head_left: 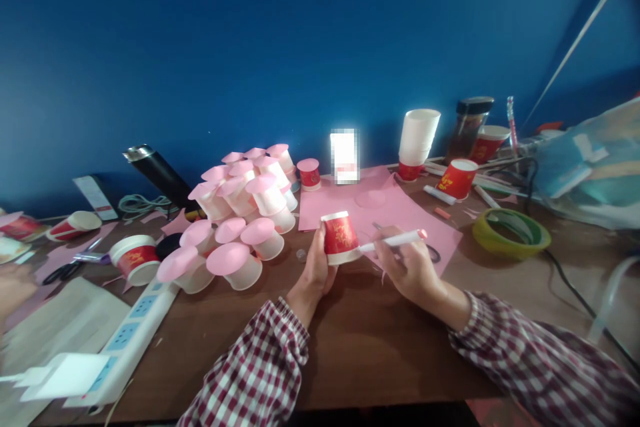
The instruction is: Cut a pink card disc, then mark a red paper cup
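My left hand (317, 260) is closed around a red paper cup (341, 237) with gold print, held above the table with its wider white rim downward. In my right hand (413, 267) is a white marker pen (395, 240) with a reddish end, its tip at or very near the cup's lower edge. Scissors (434, 252) show partly around my right hand; whether they lie beneath it or are held, I cannot tell. Behind both hands lies a large pink paper sheet (333, 200). To the left, paper cups with pink paper discs (227, 258) stand grouped and stacked.
A power strip (133, 340) with a white charger (75, 373) lies at left, near another person's hand (15, 287). A black bottle (160, 177) leans behind. On the right are stacked cups (419, 137), a red cup (457, 179), yellow-green tape (511, 233) and a plastic bag (590, 167).
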### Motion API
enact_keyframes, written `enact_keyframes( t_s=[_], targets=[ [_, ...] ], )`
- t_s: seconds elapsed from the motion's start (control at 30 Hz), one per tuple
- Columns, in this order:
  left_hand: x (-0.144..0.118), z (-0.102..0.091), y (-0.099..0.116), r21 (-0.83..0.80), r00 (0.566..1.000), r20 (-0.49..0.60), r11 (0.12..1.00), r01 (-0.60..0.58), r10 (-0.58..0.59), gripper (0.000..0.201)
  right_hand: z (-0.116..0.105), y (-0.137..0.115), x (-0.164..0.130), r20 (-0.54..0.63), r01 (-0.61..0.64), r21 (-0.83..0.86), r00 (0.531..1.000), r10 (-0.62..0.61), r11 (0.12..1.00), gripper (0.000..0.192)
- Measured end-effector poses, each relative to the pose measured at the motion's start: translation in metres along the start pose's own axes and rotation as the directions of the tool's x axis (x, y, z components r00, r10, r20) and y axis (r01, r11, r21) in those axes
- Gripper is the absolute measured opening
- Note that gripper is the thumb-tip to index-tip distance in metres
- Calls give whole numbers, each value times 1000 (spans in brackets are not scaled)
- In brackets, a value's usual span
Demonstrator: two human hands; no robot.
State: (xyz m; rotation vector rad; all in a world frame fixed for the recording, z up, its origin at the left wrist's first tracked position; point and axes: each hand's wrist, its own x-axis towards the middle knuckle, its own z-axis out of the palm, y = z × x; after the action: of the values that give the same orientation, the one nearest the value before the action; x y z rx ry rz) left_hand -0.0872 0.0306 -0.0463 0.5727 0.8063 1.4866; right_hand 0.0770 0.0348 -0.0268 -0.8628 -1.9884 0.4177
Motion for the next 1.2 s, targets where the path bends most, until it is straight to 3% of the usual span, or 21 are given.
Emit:
enact_keyframes(
  t_s=[0.17,0.3,0.4,0.53,0.7,0.8,0.97,1.2],
  targets=[
    [-1,1,2,5,1000,-9,1000,19,-19,44,3,4,-1,52,-40,82,998,36,996,17],
    [0,1,2,-13,999,-44,1000,16,-17,43,4,4,-6,-46,-96,141,994,103,985,17],
    [1,0,1,-25,996,-83,999,28,-30,42,2,1,-7,-132,59,112,990,-44,992,10],
    [3,-2,-3,-16,998,-51,1000,23,-24,42,-1,-6,-4,-137,273,24,954,-268,962,12],
    [4,-3,-4,-9,1000,-17,1000,9,-9,40,-1,-9,-1,-135,390,-81,908,-398,917,16],
    [3,0,-2,-21,999,-30,1000,13,-13,41,-1,-8,-1,-126,376,-63,916,-382,924,15],
    [1,2,-1,-25,997,-70,1000,7,-8,41,0,-5,-6,-69,252,47,966,-248,967,13],
    [3,-3,-5,38,999,-1,998,-42,42,39,5,-4,-10,-30,197,93,980,-195,976,10]
  ],
)
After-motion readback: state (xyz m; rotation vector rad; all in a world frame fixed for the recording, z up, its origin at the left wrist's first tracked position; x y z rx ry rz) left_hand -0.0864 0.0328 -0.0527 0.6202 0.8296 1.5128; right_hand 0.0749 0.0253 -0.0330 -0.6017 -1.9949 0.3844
